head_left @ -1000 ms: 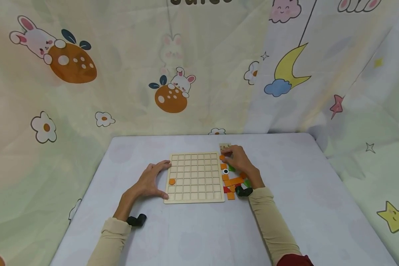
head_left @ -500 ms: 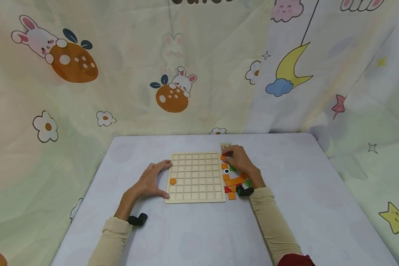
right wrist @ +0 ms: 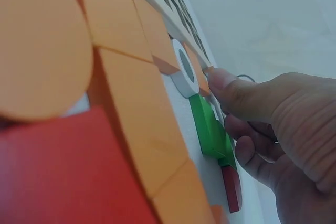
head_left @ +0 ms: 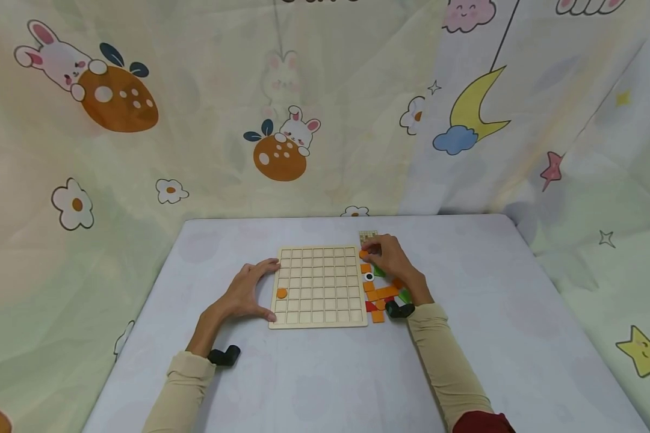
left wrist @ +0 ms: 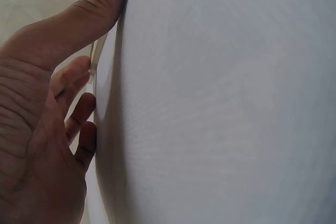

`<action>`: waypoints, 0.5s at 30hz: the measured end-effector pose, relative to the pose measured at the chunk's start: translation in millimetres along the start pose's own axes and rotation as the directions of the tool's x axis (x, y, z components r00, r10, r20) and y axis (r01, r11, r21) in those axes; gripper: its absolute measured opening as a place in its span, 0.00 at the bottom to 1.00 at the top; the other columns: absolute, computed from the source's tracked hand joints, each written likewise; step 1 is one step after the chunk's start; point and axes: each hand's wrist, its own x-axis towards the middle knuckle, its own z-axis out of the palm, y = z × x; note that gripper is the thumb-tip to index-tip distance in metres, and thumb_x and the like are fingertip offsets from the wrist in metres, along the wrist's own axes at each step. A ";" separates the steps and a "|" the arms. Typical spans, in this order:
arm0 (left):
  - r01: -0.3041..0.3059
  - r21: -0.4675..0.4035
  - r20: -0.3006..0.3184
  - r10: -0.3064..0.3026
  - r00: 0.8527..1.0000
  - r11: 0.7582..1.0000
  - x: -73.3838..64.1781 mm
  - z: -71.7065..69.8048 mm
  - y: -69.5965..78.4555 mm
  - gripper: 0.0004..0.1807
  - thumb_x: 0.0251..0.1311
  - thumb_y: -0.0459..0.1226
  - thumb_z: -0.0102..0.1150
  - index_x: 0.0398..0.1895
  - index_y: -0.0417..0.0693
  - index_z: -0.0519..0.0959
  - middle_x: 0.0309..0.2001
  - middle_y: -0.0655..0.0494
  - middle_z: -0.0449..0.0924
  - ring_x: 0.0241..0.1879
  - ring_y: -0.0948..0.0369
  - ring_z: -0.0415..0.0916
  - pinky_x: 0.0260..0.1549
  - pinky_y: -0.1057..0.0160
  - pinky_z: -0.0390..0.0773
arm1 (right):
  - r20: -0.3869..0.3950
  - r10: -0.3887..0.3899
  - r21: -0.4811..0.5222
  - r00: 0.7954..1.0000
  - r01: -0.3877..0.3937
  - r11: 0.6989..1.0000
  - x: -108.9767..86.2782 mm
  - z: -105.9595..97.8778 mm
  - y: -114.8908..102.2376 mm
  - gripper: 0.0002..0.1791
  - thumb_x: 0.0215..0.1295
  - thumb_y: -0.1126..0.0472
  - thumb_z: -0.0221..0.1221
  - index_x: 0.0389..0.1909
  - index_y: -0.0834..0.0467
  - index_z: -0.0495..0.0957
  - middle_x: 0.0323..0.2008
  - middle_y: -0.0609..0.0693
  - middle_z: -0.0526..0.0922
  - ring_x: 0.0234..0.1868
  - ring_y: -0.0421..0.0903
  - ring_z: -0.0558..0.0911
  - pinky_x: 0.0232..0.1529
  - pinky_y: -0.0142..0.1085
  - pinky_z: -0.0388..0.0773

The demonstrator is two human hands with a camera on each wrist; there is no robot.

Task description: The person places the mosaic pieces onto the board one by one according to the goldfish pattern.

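Bracing a gridded board (head_left: pixel 323 288), a person's left hand (head_left: pixel 244 293) touches its edge with spread, ungripping fingers, apparently to stop it sliding on the white surface (head_left: pixel 325 373). The right hand (head_left: pixel 390 255) appears to pinch an orange disc (head_left: pixel 363 254) beside the board, between thumb and fingers. Colored blocks (head_left: pixel 387 293) lie nearer than those fingertips, likely for easy reach; another round piece (head_left: pixel 282 293) sits right of the left fingers.

One table (head_left: pixel 314 382) carries one gridded board (head_left: pixel 319 287) with one orange disc (head_left: pixel 281 293) on it, one small card (head_left: pixel 366 236), one white disc with a dark centre (head_left: pixel 369 277), at least two green pieces (head_left: pixel 379 272), at least two red pieces (head_left: pixel 370 307) and at least six more orange pieces (head_left: pixel 387 292).
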 end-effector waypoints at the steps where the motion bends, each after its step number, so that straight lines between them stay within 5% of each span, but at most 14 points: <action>1: 0.000 0.002 -0.001 0.000 1.000 1.000 0.0 -0.1 0.4 0.73 0.25 0.61 0.94 0.82 0.50 0.69 0.85 0.52 0.64 0.61 0.51 0.68 0.60 0.45 0.69 | -0.002 0.001 0.006 1.000 -0.001 1.000 -0.2 -0.3 0.0 0.10 0.68 0.69 0.73 0.49 0.65 0.90 0.44 0.60 0.92 0.41 0.51 0.87 0.49 0.45 0.85; 15: 0.009 0.002 -0.008 -0.009 1.000 1.000 0.8 1.3 -0.9 0.73 0.24 0.59 0.95 0.82 0.51 0.70 0.85 0.52 0.65 0.59 0.52 0.68 0.59 0.48 0.70 | 0.006 -0.016 0.056 1.000 0.015 0.998 -1.2 -2.5 -10.8 0.10 0.67 0.66 0.75 0.47 0.64 0.91 0.42 0.58 0.93 0.41 0.49 0.87 0.45 0.36 0.82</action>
